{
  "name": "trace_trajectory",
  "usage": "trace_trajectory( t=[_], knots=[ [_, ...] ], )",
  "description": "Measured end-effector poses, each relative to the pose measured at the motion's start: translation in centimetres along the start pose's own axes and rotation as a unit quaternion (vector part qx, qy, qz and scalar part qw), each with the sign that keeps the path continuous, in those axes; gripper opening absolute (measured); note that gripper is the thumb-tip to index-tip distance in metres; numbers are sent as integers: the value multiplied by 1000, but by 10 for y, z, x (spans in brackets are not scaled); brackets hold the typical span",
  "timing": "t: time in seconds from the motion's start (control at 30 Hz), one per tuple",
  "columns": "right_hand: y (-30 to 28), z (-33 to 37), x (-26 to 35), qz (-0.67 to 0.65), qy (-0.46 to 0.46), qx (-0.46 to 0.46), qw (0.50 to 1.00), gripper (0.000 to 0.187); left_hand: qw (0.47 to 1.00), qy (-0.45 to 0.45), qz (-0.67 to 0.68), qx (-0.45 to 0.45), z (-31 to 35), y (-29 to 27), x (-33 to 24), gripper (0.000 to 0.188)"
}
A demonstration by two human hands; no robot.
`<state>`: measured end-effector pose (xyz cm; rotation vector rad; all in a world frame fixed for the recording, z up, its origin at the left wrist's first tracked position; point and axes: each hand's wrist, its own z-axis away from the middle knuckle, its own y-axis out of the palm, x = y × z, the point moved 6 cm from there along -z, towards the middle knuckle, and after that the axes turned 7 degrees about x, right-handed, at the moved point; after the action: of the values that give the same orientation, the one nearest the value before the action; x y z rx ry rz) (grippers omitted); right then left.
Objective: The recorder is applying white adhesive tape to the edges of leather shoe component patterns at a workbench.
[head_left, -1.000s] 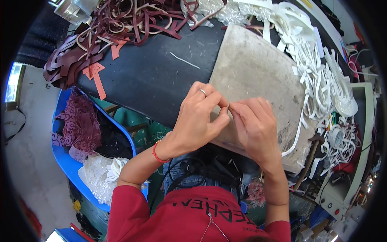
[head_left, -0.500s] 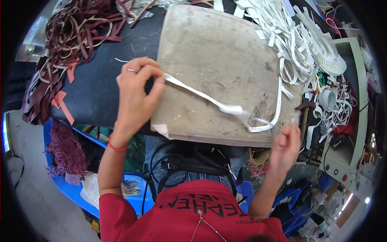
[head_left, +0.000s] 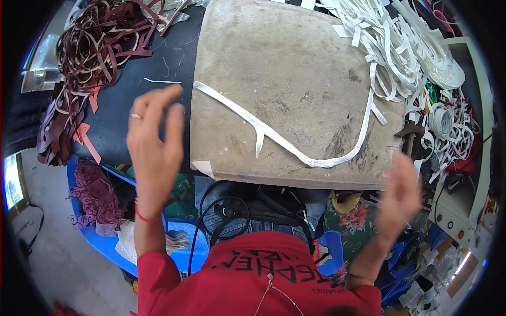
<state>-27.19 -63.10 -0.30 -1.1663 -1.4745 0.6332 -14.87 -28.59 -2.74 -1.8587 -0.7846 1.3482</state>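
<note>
A narrow white strip (head_left: 234,108) lies across the worn grey-beige board (head_left: 284,58). It slants down from the board's left edge, then curves up toward the white pile at the right. A short tail hangs off its middle. My left hand (head_left: 155,145) is over the black surface just left of the strip's end, thumb and fingers apart, holding nothing. Off the board's lower right corner is my right hand (head_left: 403,189), somewhat blurred, its fingers loosely stretched and no object visible in them. Neither hand touches the strip.
Dark red strips (head_left: 100,47) heap at the far left, white strips (head_left: 390,47) at the far right. A hammer (head_left: 410,130) rests by the board's right edge, near a white tape roll (head_left: 440,120). Below the table stands a blue tub (head_left: 97,239); a grey-green machine frame (head_left: 469,174) is at right.
Both hands have let go of the white strip, which now lies flat on the board. My left hand has moved left and down, my right hand to the right.
</note>
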Motion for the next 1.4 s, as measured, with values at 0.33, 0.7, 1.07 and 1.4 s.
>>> trace_trajectory(
  t=[0.33, 0.7, 1.07, 1.4],
  knots=[
    [110, -21, 108, -197, -48, 180, 963, 31, 811, -208, 424, 344, 29, 73, -36, 32],
    [106, -26, 96, -312, -88, 176, 930, 24, 677, -280, 574, 366, 19, 83, -32, 30],
    [89, -26, 101, -266, -146, 115, 946, 18, 652, -271, 591, 389, 28, 81, -45, 28],
    [94, -26, 103, -260, -113, 199, 938, 18, 765, -196, 498, 357, 32, 81, -47, 24]
  ],
)
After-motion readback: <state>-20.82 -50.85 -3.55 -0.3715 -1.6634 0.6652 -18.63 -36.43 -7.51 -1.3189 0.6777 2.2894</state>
